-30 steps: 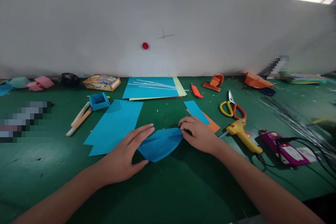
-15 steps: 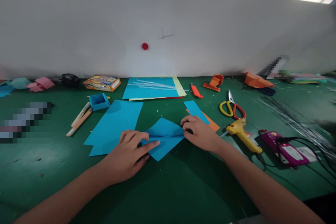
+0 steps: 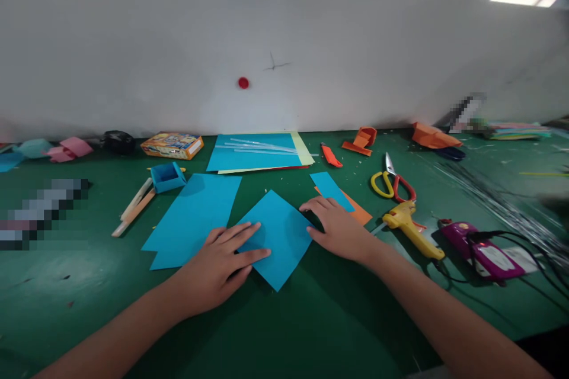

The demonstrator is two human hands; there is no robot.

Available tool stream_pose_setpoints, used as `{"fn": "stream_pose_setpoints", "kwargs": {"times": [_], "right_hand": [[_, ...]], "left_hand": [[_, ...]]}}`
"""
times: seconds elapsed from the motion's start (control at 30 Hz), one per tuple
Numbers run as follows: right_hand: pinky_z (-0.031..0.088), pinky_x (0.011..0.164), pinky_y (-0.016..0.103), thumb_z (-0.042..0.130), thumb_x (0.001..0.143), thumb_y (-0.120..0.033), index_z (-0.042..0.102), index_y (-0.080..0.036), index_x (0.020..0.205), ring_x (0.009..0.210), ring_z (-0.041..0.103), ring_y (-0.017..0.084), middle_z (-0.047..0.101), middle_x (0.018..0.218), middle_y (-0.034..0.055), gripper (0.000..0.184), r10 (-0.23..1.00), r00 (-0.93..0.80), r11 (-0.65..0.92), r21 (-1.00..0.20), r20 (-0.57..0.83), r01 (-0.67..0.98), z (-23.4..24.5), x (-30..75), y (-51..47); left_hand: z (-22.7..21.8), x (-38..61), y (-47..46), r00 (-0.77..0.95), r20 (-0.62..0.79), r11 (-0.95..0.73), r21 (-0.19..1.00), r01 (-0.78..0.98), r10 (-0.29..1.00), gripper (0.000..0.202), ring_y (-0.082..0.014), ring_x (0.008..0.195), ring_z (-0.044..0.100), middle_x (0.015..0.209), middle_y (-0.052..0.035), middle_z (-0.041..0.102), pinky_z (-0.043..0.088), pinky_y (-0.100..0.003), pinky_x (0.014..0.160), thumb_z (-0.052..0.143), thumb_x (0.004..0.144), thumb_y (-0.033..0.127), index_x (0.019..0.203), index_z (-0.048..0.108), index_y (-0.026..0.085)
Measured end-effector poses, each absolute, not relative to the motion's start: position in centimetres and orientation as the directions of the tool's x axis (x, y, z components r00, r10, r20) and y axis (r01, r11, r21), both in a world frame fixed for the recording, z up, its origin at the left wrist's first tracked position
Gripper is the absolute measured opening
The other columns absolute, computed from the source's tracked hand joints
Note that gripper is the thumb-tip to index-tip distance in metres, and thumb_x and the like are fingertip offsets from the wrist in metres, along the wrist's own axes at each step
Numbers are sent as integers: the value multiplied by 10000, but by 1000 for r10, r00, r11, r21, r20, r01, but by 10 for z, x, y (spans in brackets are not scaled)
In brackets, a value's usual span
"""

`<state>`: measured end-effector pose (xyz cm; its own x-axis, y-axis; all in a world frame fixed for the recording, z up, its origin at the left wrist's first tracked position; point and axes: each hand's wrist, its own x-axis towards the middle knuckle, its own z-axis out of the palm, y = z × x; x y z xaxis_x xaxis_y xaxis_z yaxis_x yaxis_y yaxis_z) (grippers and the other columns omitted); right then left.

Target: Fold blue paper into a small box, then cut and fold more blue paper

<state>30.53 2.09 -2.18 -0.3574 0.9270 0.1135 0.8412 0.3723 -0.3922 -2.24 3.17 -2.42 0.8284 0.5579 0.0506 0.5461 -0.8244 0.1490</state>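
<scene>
A blue square of paper (image 3: 281, 234) lies on the table in front of me, turned like a diamond with one corner toward me. Across its left corner rests my left hand (image 3: 217, 267), fingers spread and open. My right hand (image 3: 340, 228) is at the right corner, thumb and forefinger apart near the edge; nothing is pinched between them. Left of the square are larger blue sheets (image 3: 195, 213), partly under my left hand. Beyond my right hand lie a blue strip (image 3: 331, 189) and an orange piece of paper (image 3: 361, 215).
To the right are scissors (image 3: 388, 177), a yellow glue gun (image 3: 413, 230) and a purple corded box (image 3: 482, 251). A folded blue paper box (image 3: 168, 177), paper stack (image 3: 253, 154), red cutter (image 3: 331, 155) and printed carton (image 3: 172, 145) stand farther back, before a white board (image 3: 178, 41).
The blue square was raised in a fold across its middle; now it lies flat and spread out. My left fingers have spread over it, and the right hand has loosened from its corner.
</scene>
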Motion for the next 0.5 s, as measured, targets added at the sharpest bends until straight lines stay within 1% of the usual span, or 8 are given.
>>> {"fn": "stream_pose_setpoints", "kwargs": {"times": [0.07, 0.1, 0.13, 0.2, 0.27, 0.33, 0.43, 0.5], "right_hand": [[431, 1131, 547, 589, 973, -274, 427, -243, 1535, 1411, 433, 340, 488, 1532, 132, 586, 930, -345, 366, -384, 124, 848, -23, 303, 19], [419, 1144, 567, 589, 970, -270, 374, -253, 1578, 1457, 374, 357, 425, 1586, 133, 646, 932, -335, 361, -372, 134, 855, -24, 302, 18], [408, 1149, 592, 589, 964, -258, 359, -261, 1594, 1488, 322, 378, 374, 1622, 134, 672, 932, -332, 363, -353, 148, 862, -23, 301, 18], [388, 1152, 631, 575, 969, -235, 429, -279, 1567, 1508, 264, 408, 325, 1652, 123, 617, 916, -360, 399, -313, 178, 862, -21, 299, 16], [369, 1166, 626, 528, 1006, -223, 537, -289, 1496, 1493, 286, 389, 350, 1646, 103, 495, 871, -445, 489, -294, 206, 821, -18, 298, 15], [369, 1177, 575, 467, 1048, -215, 602, -284, 1439, 1450, 355, 336, 439, 1602, 87, 420, 807, -545, 590, -306, 227, 747, -13, 297, 13], [390, 1155, 517, 447, 1086, -269, 640, -258, 1401, 1363, 456, 286, 590, 1476, 88, 369, 737, -641, 670, -354, 213, 653, -7, 294, 8], [386, 1146, 516, 480, 1087, -339, 635, -251, 1408, 1330, 497, 278, 627, 1434, 94, 367, 710, -682, 688, -382, 176, 617, -6, 289, 4]], "left_hand": [[-25, -23, 32, 827, 83, -827, 155, 540, 556, 489, -378, 1536, 347, 1704, 12, 318, 396, -629, 1143, 460, 1075, 273, 1510, 501, 493], [-26, -23, 32, 828, 98, -830, 158, 535, 552, 487, -368, 1537, 351, 1701, 13, 324, 391, -611, 1157, 472, 1071, 272, 1507, 508, 487], [-27, -23, 32, 831, 109, -834, 160, 528, 546, 488, -358, 1534, 361, 1699, 12, 330, 386, -597, 1169, 480, 1069, 269, 1507, 512, 481], [-27, -23, 32, 835, 118, -841, 159, 518, 537, 490, -345, 1521, 390, 1693, 6, 345, 383, -580, 1175, 488, 1067, 268, 1511, 509, 475], [-28, -24, 33, 836, 111, -840, 149, 521, 538, 498, -348, 1502, 418, 1687, 0, 359, 401, -577, 1156, 494, 1066, 280, 1523, 488, 479], [-28, -24, 33, 832, 103, -836, 138, 531, 546, 511, -356, 1469, 454, 1679, -8, 379, 434, -566, 1116, 498, 1064, 288, 1538, 466, 475], [-27, -22, 33, 821, 110, -827, 139, 545, 560, 521, -358, 1399, 499, 1650, -13, 427, 459, -547, 1059, 506, 1049, 270, 1534, 476, 457], [-27, -18, 31, 811, 113, -816, 153, 557, 575, 504, -354, 1351, 517, 1618, -16, 468, 462, -547, 1029, 504, 1041, 252, 1507, 511, 444]]}}
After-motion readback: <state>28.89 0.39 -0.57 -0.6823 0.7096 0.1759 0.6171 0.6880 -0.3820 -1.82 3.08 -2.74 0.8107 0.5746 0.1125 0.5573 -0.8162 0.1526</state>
